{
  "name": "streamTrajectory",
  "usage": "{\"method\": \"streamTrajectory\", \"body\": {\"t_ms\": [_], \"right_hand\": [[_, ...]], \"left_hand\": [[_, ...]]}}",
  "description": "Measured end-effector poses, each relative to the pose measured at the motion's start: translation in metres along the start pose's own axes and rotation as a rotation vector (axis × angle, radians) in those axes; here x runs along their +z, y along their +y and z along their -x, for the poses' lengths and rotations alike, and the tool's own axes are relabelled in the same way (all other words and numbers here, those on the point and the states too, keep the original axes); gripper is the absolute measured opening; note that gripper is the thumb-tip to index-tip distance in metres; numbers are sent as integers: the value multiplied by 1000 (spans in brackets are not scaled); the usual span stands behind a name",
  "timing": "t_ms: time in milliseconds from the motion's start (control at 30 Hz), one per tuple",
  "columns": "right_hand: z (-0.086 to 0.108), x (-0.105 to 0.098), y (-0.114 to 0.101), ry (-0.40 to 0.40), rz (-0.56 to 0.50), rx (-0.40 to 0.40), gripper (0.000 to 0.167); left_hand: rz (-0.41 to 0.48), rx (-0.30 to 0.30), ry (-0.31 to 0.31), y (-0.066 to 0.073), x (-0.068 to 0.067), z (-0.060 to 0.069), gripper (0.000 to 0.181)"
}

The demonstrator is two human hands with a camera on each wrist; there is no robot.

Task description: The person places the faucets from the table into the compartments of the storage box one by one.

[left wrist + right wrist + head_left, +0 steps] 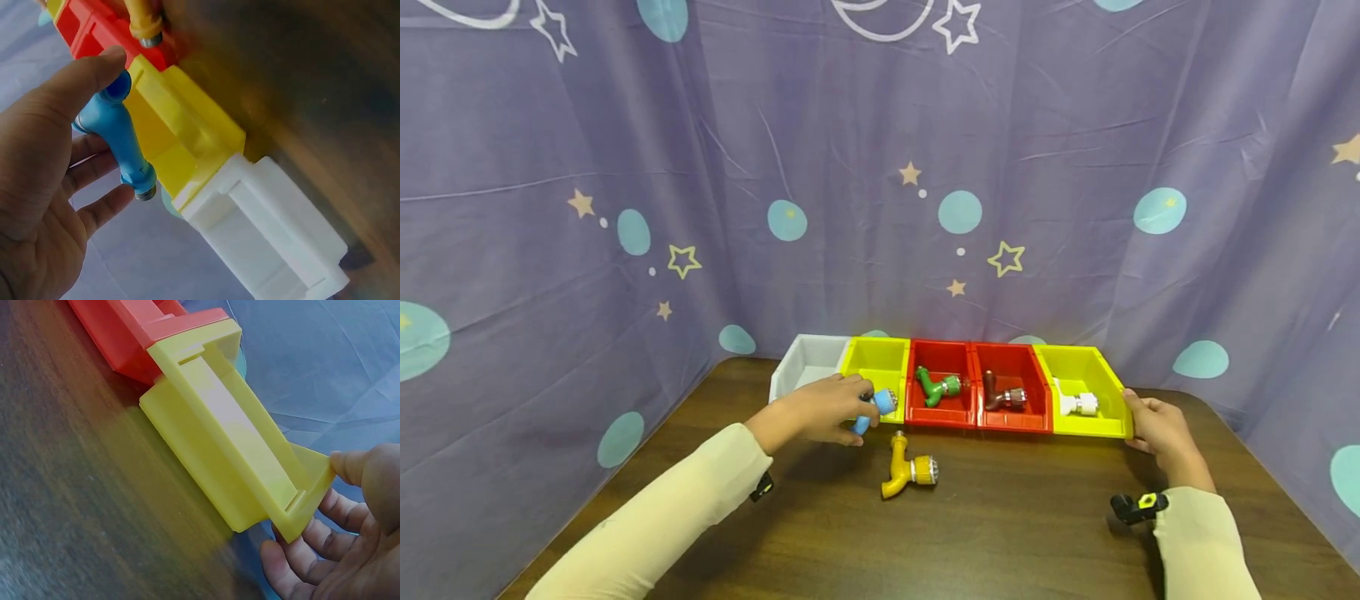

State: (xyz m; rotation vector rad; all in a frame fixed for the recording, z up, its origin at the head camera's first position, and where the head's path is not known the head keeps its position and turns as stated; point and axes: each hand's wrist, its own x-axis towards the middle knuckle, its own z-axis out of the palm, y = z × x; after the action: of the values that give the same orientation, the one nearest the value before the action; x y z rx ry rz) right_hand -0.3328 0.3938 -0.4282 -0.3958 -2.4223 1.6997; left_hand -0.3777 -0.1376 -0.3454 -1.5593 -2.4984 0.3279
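Note:
My left hand grips a blue tap in front of the left yellow bin. In the left wrist view the thumb lies over one end of that tap, and fingers show behind it. My right hand pinches the outer side of the right yellow bin, thumb on its upper edge and fingers underneath. A white tap lies inside that bin. On the table, just below the blue tap, rests a mustard-yellow tap.
Five-bin row, left end: a white bin. Two red bins in the middle hold a green tap and a brown tap. Behind the wooden table hangs a patterned purple curtain.

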Motion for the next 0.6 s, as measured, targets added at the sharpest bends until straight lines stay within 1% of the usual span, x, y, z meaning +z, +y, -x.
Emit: {"method": "streamTrajectory", "body": {"t_ms": [133, 267, 333, 533, 600], "right_hand": [[0, 1, 1, 2, 6, 2, 73], [0, 1, 2, 0, 10, 8, 75], [0, 1, 2, -2, 9, 10, 74], [1, 0, 0, 0, 11, 0, 74], [1, 0, 0, 5, 11, 2, 74]], "left_hand": [[-39, -35, -5, -11, 4, -10, 27], [-74, -55, -12, -21, 8, -18, 28], [-67, -71, -19, -26, 10, -21, 26], [-11, -141, -65, -38, 15, -30, 21], [-8, -153, -72, -41, 16, -35, 21]]}}
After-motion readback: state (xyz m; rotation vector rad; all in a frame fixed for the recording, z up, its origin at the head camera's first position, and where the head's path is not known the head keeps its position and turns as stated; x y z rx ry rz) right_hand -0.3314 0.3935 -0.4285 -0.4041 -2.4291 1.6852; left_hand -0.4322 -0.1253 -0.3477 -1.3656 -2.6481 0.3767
